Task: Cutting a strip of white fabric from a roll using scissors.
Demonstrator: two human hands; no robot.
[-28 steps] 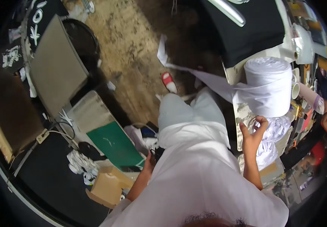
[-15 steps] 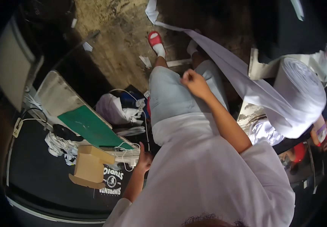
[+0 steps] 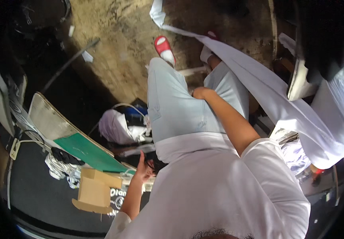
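Note:
My right hand reaches in between the thighs of my pale blue shorts; its fingers are mostly hidden. Low on the left, my left hand is closed on a small black looped object, possibly scissors, with the thumb raised. A long strip of white fabric trails from the floor past my right leg to a thick white fabric roll on the right, which is partly cut off by the dark rim of the view. A red slide is on my left foot.
Left are tilted boards, one partly green, an open cardboard box, tangled white cloth and a power strip. A cloth bundle and cable lie on the stained floor. Boards jut in at right.
My right hand left the roll's side, crossed to my lap and moved down between my thighs, its fingers disappearing. The view has shifted, pushing the roll toward the right edge.

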